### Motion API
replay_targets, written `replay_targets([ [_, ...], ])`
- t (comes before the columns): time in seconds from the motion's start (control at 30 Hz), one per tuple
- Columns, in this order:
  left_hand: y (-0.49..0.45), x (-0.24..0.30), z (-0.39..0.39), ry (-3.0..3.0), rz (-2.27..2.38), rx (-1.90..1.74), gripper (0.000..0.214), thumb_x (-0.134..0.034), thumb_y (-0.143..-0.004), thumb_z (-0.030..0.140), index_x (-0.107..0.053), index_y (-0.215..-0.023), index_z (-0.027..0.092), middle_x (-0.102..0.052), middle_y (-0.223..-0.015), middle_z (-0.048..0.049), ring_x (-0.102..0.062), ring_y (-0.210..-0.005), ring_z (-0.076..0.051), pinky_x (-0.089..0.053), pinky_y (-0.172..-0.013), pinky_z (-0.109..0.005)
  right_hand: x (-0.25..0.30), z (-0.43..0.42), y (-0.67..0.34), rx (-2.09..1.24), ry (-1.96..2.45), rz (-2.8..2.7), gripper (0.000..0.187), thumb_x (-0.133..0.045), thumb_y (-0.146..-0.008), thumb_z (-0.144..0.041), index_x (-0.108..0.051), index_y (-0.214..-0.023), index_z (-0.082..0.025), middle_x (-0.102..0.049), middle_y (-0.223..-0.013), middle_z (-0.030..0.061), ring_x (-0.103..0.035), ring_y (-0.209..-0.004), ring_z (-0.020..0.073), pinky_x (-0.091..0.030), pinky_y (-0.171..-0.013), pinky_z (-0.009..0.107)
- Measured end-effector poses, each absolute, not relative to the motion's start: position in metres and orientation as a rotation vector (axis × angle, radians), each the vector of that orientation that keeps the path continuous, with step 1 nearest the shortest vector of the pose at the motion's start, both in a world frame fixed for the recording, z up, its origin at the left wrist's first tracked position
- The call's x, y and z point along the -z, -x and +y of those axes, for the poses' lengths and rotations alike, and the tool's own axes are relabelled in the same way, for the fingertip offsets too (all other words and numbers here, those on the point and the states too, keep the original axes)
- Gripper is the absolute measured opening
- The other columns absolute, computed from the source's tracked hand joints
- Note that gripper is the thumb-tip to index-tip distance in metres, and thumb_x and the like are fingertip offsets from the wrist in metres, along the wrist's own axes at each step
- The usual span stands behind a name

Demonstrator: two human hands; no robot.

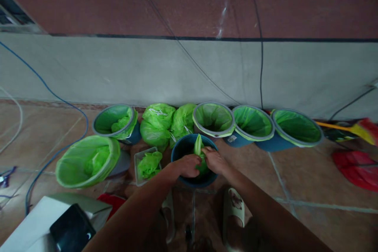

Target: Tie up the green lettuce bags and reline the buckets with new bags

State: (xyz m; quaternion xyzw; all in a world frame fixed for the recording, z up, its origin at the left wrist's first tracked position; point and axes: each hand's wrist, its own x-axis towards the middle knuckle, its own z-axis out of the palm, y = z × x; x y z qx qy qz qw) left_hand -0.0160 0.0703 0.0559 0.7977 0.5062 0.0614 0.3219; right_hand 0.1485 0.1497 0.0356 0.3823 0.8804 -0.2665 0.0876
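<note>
A dark blue bin (195,184) stands between my feet and the wall, with no liner over its rim. Inside its opening, both of my hands grip a bunched green plastic bag (198,145). My left hand (189,165) is closed on the bag's left side, and my right hand (213,159) pinches its right side. One twisted end of the bag sticks up between them; its lower part hangs down in the bin. Left of the bin, a clear plastic container (138,171) holds crumpled green bags (149,164).
Lined bins (214,131) stand along the wall to the right. Tied green bags (158,126) sit behind my bin. At left are two more lined bins (113,136) and a blue cable (56,94). A red dustpan (356,170) and broom (362,130) lie at right.
</note>
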Motion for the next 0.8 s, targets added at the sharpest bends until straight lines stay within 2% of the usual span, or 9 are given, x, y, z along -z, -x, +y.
replay_targets([
  [0.07,0.020,-0.055,0.072,-2.045,1.368,-0.166,0.030,-0.058,-0.074,0.016,-0.071,-0.100,0.015,-0.068,-0.117,-0.0101,-0.060,-0.114,-0.023,-0.042,-0.104,-0.030,-0.030,0.157,-0.151,0.883,-1.168,2.579,0.044,-0.044,-0.089,-0.017,-0.051,-0.132,-0.013,-0.054,-0.132,0.0168,-0.055,-0.117,0.0220,-0.039,-0.099,0.032],
  [0.13,0.026,-0.052,0.074,-1.958,1.438,-0.204,0.032,-0.053,-0.076,0.013,-0.072,-0.102,0.014,-0.070,-0.115,-0.0104,-0.061,-0.112,-0.023,-0.042,-0.102,-0.030,-0.030,0.162,-0.156,0.961,-1.196,2.506,0.039,-0.047,-0.091,-0.026,-0.056,-0.127,-0.014,-0.059,-0.128,0.0146,-0.057,-0.114,0.0218,-0.041,-0.095,0.030],
  [0.27,0.034,-0.048,0.079,-1.737,1.553,-0.353,0.036,-0.048,-0.077,0.011,-0.074,-0.101,0.014,-0.074,-0.100,-0.0092,-0.067,-0.094,-0.022,-0.048,-0.089,-0.029,-0.044,0.154,-0.161,1.144,-1.196,2.330,0.030,-0.054,-0.088,-0.039,-0.067,-0.100,-0.015,-0.070,-0.095,0.0084,-0.064,-0.084,0.0186,-0.046,-0.070,0.025],
  [0.33,0.033,-0.046,0.082,-1.652,1.545,-0.405,0.035,-0.049,-0.077,0.011,-0.075,-0.100,0.013,-0.075,-0.091,-0.0072,-0.067,-0.080,-0.020,-0.050,-0.078,-0.027,-0.053,0.146,-0.157,1.300,-1.223,2.260,0.032,-0.052,-0.089,-0.042,-0.067,-0.092,-0.014,-0.069,-0.079,0.0059,-0.062,-0.067,0.0143,-0.043,-0.057,0.021],
  [0.4,0.031,-0.046,0.083,-1.629,1.509,-0.414,0.036,-0.049,-0.076,0.011,-0.075,-0.101,0.013,-0.075,-0.086,-0.0058,-0.066,-0.073,-0.018,-0.050,-0.073,-0.025,-0.058,0.138,-0.150,1.387,-1.278,2.265,0.034,-0.052,-0.090,-0.044,-0.067,-0.086,-0.013,-0.066,-0.070,0.0040,-0.058,-0.059,0.0118,-0.039,-0.052,0.019],
  [0.5,0.028,-0.046,0.084,-1.627,1.540,-0.399,0.039,-0.048,-0.076,0.009,-0.075,-0.102,0.014,-0.076,-0.089,-0.0056,-0.067,-0.077,-0.018,-0.050,-0.077,-0.025,-0.058,0.133,-0.144,1.329,-1.376,2.316,0.034,-0.057,-0.086,-0.044,-0.068,-0.078,-0.013,-0.063,-0.063,0.0032,-0.056,-0.056,0.0115,-0.037,-0.050,0.019],
  [0.63,0.035,-0.045,0.086,-1.575,1.705,-0.431,0.039,-0.046,-0.072,0.000,-0.077,-0.092,0.015,-0.076,-0.092,-0.0035,-0.068,-0.087,-0.016,-0.050,-0.086,-0.024,-0.054,0.132,-0.147,1.327,-1.464,2.203,0.032,-0.059,-0.085,-0.041,-0.068,-0.074,-0.012,-0.060,-0.057,0.0036,-0.055,-0.049,0.0117,-0.038,-0.047,0.019],
  [0.8,0.048,-0.045,0.090,-1.434,1.904,-0.461,0.036,-0.050,-0.072,-0.001,-0.075,-0.092,0.015,-0.076,-0.091,-0.0011,-0.068,-0.086,-0.013,-0.050,-0.081,-0.020,-0.057,0.134,-0.157,1.206,-1.516,2.151,0.026,-0.048,-0.087,-0.022,-0.066,-0.071,-0.012,-0.063,-0.057,0.0053,-0.056,-0.047,0.0108,-0.040,-0.048,0.019],
])
